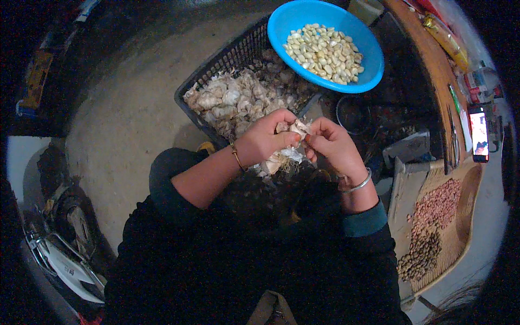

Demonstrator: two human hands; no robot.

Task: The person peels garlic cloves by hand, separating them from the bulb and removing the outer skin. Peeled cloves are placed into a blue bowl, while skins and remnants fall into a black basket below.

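My left hand and my right hand meet at the middle of the view, their thumbs and fingers pinching a garlic piece with papery skin. Just under them, over my dark-clad lap, are more garlic and loose skins, with stringy roots showing. Beyond my hands stands a black plastic basket heaped with unpeeled garlic bulbs. A blue plastic basin overlaps the basket's far right side, and pale peeled garlic cloves lie in it.
At right, a woven winnowing tray bears pinkish kernels and darker brown seeds. A lit phone stands by the wooden table edge, near tongs. A metal-framed seat is at lower left, on the concrete floor.
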